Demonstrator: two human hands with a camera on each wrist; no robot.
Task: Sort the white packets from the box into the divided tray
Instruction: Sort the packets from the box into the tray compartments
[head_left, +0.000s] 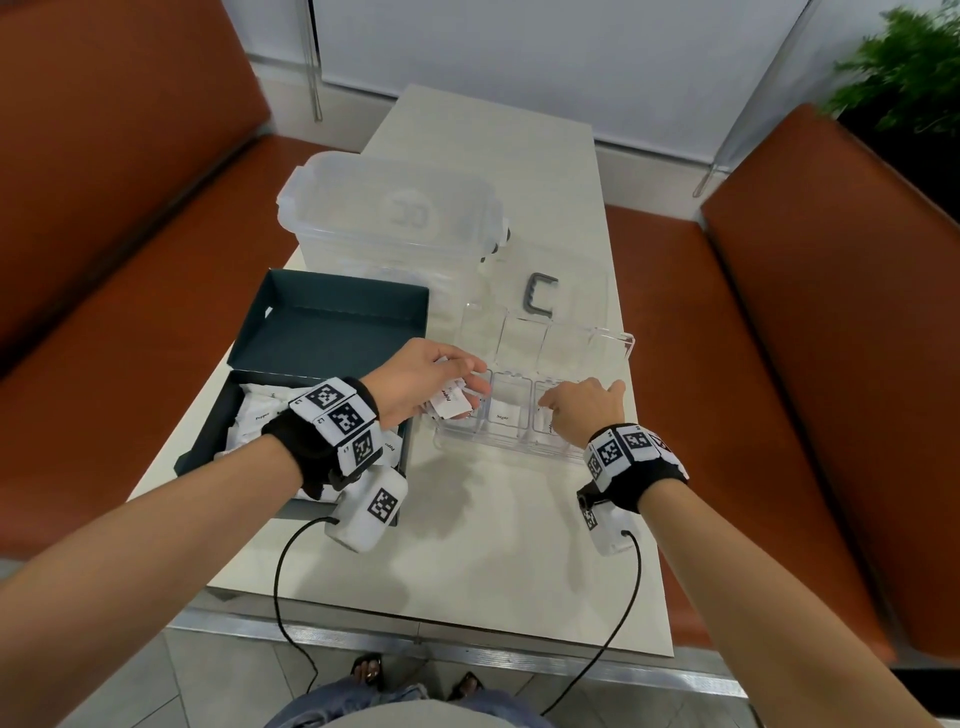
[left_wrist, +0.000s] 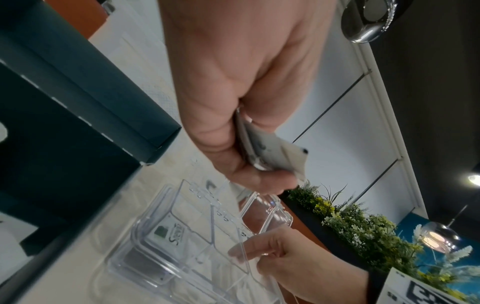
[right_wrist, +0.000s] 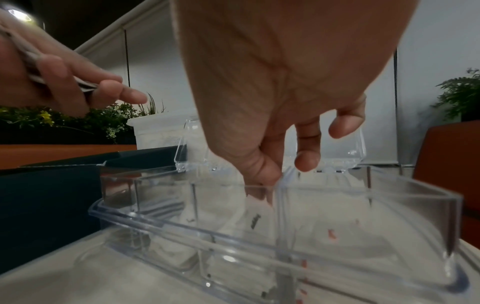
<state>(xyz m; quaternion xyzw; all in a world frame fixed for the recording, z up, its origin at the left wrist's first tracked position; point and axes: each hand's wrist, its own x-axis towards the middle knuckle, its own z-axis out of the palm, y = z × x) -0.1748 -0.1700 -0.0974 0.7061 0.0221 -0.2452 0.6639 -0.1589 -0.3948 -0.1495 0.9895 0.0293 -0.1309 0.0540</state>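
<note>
A dark teal box (head_left: 332, 332) lies open at the left of the table, with several white packets (head_left: 260, 410) inside. Right of it stands the clear divided tray (head_left: 519, 451), its hinged lids up. My left hand (head_left: 467, 384) hovers over the tray's left end and grips a small stack of white packets (head_left: 449, 404), seen edge-on in the left wrist view (left_wrist: 267, 152). My right hand (head_left: 548, 410) reaches down into a compartment right of centre. Its thumb and forefinger pinch the top of a white packet (right_wrist: 255, 211). A packet marked Sugar (head_left: 504, 415) lies in the middle compartment.
A large clear lidded container (head_left: 395, 208) stands behind the box. A grey C-shaped clip (head_left: 540, 301) lies behind the tray. Orange bench seats (head_left: 779, 364) flank the narrow white table (head_left: 493, 545). Cables hang from both wrist cameras over the near edge.
</note>
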